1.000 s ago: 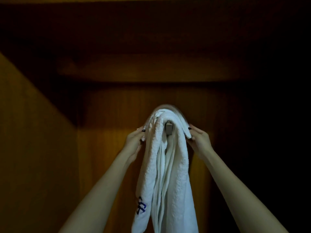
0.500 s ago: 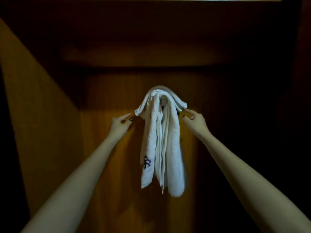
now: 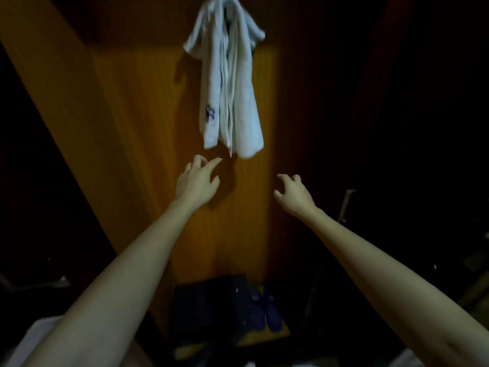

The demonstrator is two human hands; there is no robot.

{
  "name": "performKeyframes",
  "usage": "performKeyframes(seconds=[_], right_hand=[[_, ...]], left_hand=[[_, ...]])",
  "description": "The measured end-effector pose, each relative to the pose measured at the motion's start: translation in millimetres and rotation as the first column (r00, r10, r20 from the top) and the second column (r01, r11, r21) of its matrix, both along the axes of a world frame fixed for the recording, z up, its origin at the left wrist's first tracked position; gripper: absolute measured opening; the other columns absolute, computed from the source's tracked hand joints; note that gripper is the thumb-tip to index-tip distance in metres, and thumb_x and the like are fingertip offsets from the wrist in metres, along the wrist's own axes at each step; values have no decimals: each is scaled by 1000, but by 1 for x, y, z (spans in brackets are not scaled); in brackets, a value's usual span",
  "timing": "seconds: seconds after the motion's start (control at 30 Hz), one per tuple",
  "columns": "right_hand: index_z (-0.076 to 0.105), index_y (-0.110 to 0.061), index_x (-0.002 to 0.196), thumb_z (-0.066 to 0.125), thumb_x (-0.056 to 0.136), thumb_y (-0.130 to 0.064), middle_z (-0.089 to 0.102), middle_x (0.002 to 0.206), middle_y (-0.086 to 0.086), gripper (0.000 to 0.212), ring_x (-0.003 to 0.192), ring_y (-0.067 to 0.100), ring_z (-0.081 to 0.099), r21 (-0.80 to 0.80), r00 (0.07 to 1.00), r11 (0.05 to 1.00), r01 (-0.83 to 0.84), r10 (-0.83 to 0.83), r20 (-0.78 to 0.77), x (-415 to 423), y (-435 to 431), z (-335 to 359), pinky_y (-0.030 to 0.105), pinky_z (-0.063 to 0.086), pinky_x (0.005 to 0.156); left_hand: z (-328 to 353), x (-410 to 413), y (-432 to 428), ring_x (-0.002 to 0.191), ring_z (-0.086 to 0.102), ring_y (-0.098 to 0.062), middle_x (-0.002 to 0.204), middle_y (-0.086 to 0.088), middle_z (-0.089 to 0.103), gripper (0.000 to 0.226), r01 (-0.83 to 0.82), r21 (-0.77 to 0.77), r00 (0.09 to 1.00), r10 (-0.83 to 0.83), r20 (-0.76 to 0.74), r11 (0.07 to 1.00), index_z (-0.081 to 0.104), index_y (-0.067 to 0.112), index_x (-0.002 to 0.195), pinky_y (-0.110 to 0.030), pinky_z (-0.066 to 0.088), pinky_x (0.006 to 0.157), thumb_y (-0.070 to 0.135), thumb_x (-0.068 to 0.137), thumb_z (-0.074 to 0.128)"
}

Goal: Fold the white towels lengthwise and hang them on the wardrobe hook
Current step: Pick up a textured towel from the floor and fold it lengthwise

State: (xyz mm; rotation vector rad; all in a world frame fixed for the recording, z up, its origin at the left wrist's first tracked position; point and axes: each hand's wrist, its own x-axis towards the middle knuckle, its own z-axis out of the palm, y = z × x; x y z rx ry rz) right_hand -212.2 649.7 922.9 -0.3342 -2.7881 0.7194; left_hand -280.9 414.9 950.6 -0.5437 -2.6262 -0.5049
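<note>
The left grip (image 3: 197, 181) is held empty, fingers spread and loosely curled, just below the white towel (image 3: 230, 83), which is found at 1 o'clock from it. The towel is hung against the wardrobe panel (image 3: 158, 128), its long axis run from 12 to 6. The right grip (image 3: 292, 193), likewise empty and loosely open, is placed farther off, with the towel at 11 o'clock.

1 white towel bundle (image 3: 230, 83) at upper centre; the number of towels in it cannot be told. 2 hands mid-frame: left hand (image 3: 195, 181), right hand (image 3: 291, 193). Lower centre: 1 dark box (image 3: 209, 300) and seemingly 2 blue slippers (image 3: 267, 311).
</note>
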Motion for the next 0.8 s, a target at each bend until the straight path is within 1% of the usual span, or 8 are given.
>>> performKeyframes(seconds=[0.17,0.3,0.4,0.5,0.57,0.63,0.73,0.8], right_hand=[[28,-17,149,51,98,-32,31,146,17,58,123,33,48,42,963,998,-38,25,268,44,-3,-124,46,48,99],[31,-17,147,50,98,-31,35,140,16,55,122,37,45,63,886,994,-90,51,460,72,0,-217,49,44,99],[35,-16,143,49,98,-31,38,135,17,49,118,41,46,68,813,985,-157,90,575,89,-1,-289,46,44,95],[40,-14,137,51,96,-30,41,130,17,45,115,41,47,73,756,972,-225,127,642,108,-7,-368,45,44,93],[38,-14,140,50,97,-28,41,132,18,47,118,40,46,76,718,961,-267,145,681,121,-14,-424,45,43,96],[36,-15,144,49,98,-29,40,136,17,50,123,38,44,65,678,955,-291,158,718,132,-22,-485,41,42,99],[33,-15,145,49,98,-33,38,143,16,52,129,34,42,35,630,949,-314,180,756,143,-29,-578,38,41,103],[29,-15,147,50,98,-33,33,148,16,56,129,35,42,8,625,963,-268,167,762,147,-30,-640,42,40,103]], left_hand=[[-121,44,-4,113,45,-23,132,-2,39,51,66,-155,984,-38,176,986,30,35,146,-34,45,82,37,97,46],[-219,77,-15,114,45,-26,135,-5,37,52,89,-253,935,6,355,963,25,33,148,-38,46,86,36,98,42],[-297,104,-23,114,45,-29,133,-5,40,52,75,-270,898,53,437,960,29,31,147,-41,45,88,33,97,44],[-380,140,-31,103,52,-33,124,-10,50,55,66,-286,872,84,482,956,42,25,142,-38,46,81,28,89,57],[-440,163,-37,93,58,-36,113,-16,58,54,64,-221,853,62,518,973,55,17,133,-38,50,76,21,80,68],[-504,181,-45,101,59,-33,116,-13,59,51,62,-230,798,90,596,971,53,19,135,-36,49,82,24,85,62],[-603,203,-55,114,55,-29,127,-9,56,48,43,-214,749,110,653,976,51,21,136,-37,46,91,27,89,57],[-667,212,-59,115,52,-29,132,-7,52,50,41,-250,722,144,676,967,46,24,140,-37,46,89,29,91,55]])
